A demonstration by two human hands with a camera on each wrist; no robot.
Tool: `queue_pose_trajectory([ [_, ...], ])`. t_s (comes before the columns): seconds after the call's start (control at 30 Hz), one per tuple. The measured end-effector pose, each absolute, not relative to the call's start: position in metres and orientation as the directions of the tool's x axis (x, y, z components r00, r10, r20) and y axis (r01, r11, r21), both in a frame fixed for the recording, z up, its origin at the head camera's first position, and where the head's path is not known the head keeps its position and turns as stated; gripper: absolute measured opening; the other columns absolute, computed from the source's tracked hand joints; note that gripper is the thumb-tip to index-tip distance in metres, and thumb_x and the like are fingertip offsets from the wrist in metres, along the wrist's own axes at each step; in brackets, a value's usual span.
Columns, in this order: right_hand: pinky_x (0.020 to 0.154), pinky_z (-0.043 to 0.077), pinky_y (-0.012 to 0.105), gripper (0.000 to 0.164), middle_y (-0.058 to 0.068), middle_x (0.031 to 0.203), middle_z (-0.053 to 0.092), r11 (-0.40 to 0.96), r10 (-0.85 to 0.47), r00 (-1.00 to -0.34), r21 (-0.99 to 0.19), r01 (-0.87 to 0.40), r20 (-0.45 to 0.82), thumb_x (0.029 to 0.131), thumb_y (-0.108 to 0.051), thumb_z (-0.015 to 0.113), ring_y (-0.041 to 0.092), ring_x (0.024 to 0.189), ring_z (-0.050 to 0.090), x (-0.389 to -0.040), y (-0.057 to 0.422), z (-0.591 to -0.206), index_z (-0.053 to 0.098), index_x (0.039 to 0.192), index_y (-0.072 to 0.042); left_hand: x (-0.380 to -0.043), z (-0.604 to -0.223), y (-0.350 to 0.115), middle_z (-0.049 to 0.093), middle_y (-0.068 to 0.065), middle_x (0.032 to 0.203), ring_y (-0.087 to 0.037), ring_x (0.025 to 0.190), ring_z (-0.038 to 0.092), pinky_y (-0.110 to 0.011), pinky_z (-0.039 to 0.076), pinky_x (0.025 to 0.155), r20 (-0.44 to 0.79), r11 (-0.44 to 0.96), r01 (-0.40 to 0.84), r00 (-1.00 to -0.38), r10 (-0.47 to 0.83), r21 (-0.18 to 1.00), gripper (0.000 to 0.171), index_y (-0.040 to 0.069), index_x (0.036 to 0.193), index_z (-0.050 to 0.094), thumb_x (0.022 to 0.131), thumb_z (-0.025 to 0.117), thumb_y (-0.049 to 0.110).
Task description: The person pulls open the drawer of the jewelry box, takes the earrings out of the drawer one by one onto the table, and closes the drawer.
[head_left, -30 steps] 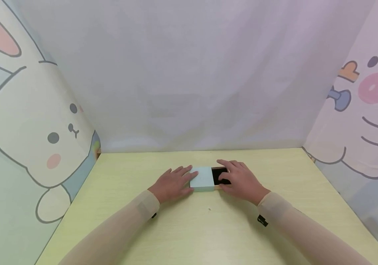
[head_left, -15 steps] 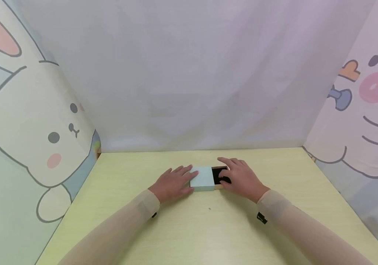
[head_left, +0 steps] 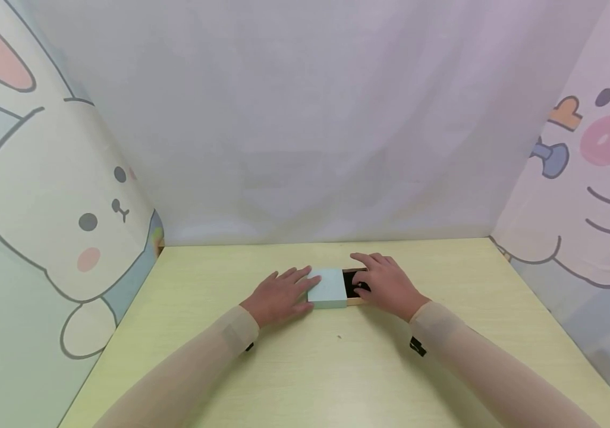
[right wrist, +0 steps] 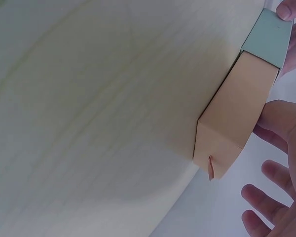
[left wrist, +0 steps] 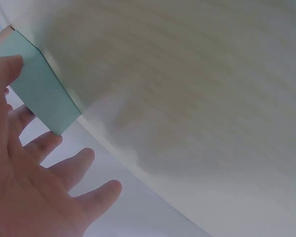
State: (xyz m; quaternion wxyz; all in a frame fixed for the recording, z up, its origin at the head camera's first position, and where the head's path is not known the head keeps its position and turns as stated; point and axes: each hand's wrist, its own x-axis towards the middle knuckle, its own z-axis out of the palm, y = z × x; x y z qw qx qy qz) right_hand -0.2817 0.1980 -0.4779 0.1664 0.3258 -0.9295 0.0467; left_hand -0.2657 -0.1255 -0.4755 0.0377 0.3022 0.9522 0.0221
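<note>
A mint-coloured box sleeve (head_left: 327, 288) lies flat on the table, its tan drawer (right wrist: 239, 101) slid partly out to the right. The drawer's black inside (head_left: 351, 280) shows in the head view. My left hand (head_left: 278, 297) grips the sleeve's left end, thumb on the near side and fingers over the top. My right hand (head_left: 389, 289) is over the drawer, thumb and index finger bent down into it, the other fingers raised. Between those two tips a tiny bright speck (head_left: 359, 285) shows; I cannot tell whether they pinch it. A small pull tab (right wrist: 211, 169) hangs from the drawer's end.
The pale wooden table (head_left: 305, 368) runs back to a white curtain (head_left: 305, 148). Cloth panels printed with a rabbit (head_left: 69, 238) and another cartoon animal (head_left: 578, 196) stand at the left and right sides.
My right hand has shifted slightly left over the drawer, and its thumb has moved from the near rim into the drawer. The left hand and the sleeve stay in place.
</note>
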Motion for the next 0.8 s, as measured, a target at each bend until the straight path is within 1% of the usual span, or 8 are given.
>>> queue_pose_trajectory([
  [0.4,0.115,0.063,0.063,0.008,0.012,0.167,0.071,0.799,-0.579,-0.766,0.008,-0.601,0.279,0.098,-0.020,0.098,0.040,0.142,0.072,-0.2882,0.1951,-0.4811,0.094,0.104,-0.022,-0.2675,-0.4769,-0.1259,0.041,-0.003,0.195,-0.040,0.173,0.053,-0.070,0.048,0.138,-0.060,0.816,0.573,-0.815,0.577,0.073,0.070,0.034,0.184,0.043,0.121,0.061,0.058],
  [0.67,0.113,0.063,0.063,0.006,0.012,0.165,0.071,0.803,-0.577,-0.773,0.011,-0.596,0.263,0.099,-0.019,0.097,0.039,0.140,0.072,-0.2917,0.1932,-0.4834,0.094,0.103,-0.022,-0.2678,-0.4764,-0.1262,0.040,-0.002,0.195,-0.040,0.174,0.052,-0.070,0.047,0.138,-0.064,0.820,0.566,-0.818,0.571,0.083,0.070,0.034,0.184,0.043,0.121,0.061,0.058],
  [0.8,0.112,0.063,0.064,0.006,0.012,0.165,0.072,0.805,-0.570,-0.781,-0.017,-0.593,0.256,0.099,-0.019,0.096,0.040,0.140,0.071,-0.2908,0.1924,-0.4815,0.094,0.103,-0.022,-0.2673,-0.4753,-0.1260,0.041,-0.002,0.195,-0.040,0.174,0.052,-0.070,0.048,0.138,-0.067,0.821,0.565,-0.819,0.570,0.084,0.070,0.034,0.184,0.044,0.121,0.061,0.058],
])
